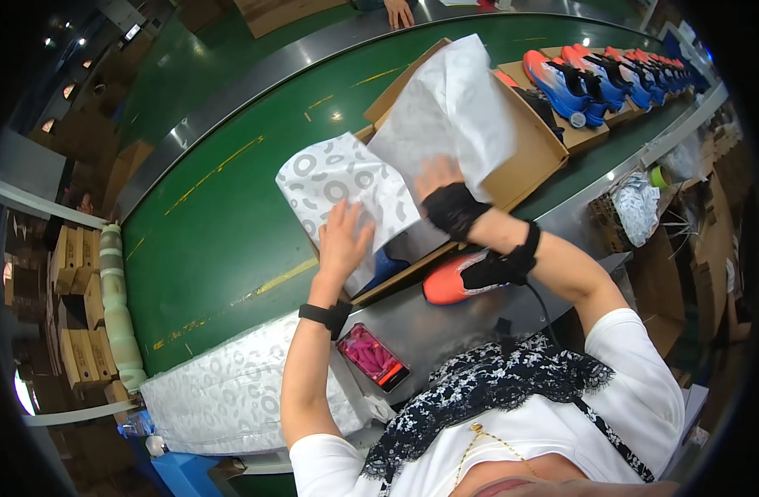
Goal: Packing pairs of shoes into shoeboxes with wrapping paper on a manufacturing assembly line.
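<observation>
- Stack of patterned paper (230, 398) below-left of left hand (343, 236).
- Left hand: fingers apart, flat on tissue sheet (346, 186) in shoebox (529, 149).
- Right hand (440, 184) closed on tissue w/ flap raised; orange shoe (450, 282) just below wrist.
- Tip: press flat, fold evenly, probably.

head view (fisheye) — looking down, close overhead

- The tissue paper (346, 186) under the left hand (343, 240) looked thin, matt and creased, white with grey rings.
- The shoebox (524, 153) was plain brown cardboard, dull and smooth.
- The conveyor belt (222, 207) had a green, slightly shiny rubbery surface with scuffs.
- The table edge (446, 323) was brushed grey metal.
- The orange shoe (458, 277) looked smooth and synthetic.
- The right hand (442, 186) wore a black fabric wrist wrap (454, 209).
</observation>
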The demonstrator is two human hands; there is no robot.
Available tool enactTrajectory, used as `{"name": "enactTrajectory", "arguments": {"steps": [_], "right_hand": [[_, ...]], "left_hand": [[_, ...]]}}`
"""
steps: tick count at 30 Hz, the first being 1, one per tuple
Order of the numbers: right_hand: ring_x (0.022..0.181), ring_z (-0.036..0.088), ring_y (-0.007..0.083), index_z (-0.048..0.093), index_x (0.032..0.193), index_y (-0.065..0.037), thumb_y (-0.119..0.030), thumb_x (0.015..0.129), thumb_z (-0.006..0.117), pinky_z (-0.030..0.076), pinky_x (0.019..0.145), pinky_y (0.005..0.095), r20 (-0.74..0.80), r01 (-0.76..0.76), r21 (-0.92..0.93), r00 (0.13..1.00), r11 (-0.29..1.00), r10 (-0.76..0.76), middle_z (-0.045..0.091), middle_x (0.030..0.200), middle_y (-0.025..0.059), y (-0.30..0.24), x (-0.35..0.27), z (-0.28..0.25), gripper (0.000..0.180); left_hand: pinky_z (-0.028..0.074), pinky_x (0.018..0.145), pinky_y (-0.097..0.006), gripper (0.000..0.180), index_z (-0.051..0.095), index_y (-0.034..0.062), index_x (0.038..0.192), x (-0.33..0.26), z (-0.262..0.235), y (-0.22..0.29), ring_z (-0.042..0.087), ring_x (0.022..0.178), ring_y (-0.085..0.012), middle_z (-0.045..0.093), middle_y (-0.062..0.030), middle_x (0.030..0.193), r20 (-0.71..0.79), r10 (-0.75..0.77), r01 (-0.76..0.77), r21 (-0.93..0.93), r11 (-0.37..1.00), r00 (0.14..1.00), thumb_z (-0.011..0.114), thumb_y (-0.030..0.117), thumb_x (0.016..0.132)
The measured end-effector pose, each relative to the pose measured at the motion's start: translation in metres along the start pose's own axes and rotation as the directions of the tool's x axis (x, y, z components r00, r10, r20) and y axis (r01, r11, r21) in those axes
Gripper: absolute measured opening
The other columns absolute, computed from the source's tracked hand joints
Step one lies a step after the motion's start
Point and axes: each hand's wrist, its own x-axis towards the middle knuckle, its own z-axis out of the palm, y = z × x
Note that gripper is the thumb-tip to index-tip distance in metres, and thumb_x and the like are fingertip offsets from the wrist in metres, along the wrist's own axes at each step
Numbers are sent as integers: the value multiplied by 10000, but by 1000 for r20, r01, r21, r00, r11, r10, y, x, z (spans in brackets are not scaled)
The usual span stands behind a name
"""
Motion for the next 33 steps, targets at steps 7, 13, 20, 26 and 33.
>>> {"name": "enactTrajectory", "arguments": {"steps": [7,13,20,26,33], "right_hand": [[1052,416,328,463,1070,-44,-166,642,635,340,865,415,-10,-264,181,963,947,270,372,1194,206,81,-35,-94,477],[834,532,295,530,947,-16,-103,545,668,432,699,362,-258,293,324,942,900,-214,536,935,149,47,-102,-121,434],[974,451,284,425,1124,-102,-167,473,706,352,824,410,286,50,207,952,977,-109,483,1041,131,50,-157,-91,712],[892,491,282,450,1065,-93,-142,468,679,402,767,384,249,137,419,933,897,-258,524,924,112,22,-108,-115,641],[909,513,244,473,1069,-80,-179,502,649,378,749,393,-42,381,312,921,870,-388,543,903,119,-11,-32,-162,601]], "left_hand": [[221,844,-621,592,630,77,885,18,39,21,435,1032,-285,493,-133,1106,551,-28,-299,494,817,834,615,576,565],[249,839,-601,761,583,58,949,39,45,5,436,1006,-337,503,-186,1047,361,36,-265,608,749,932,613,654,477],[113,901,-636,921,395,132,1222,34,30,23,219,1212,-371,306,-194,1280,617,-326,-246,661,709,717,639,622,482],[391,834,-365,743,416,-63,1125,-14,0,68,479,986,-351,480,-241,1070,484,145,-103,-112,988,863,633,471,655],[442,693,-346,738,388,12,1097,-62,-20,108,537,819,-286,518,-158,978,-5,190,-188,101,977,982,774,262,520]]}}
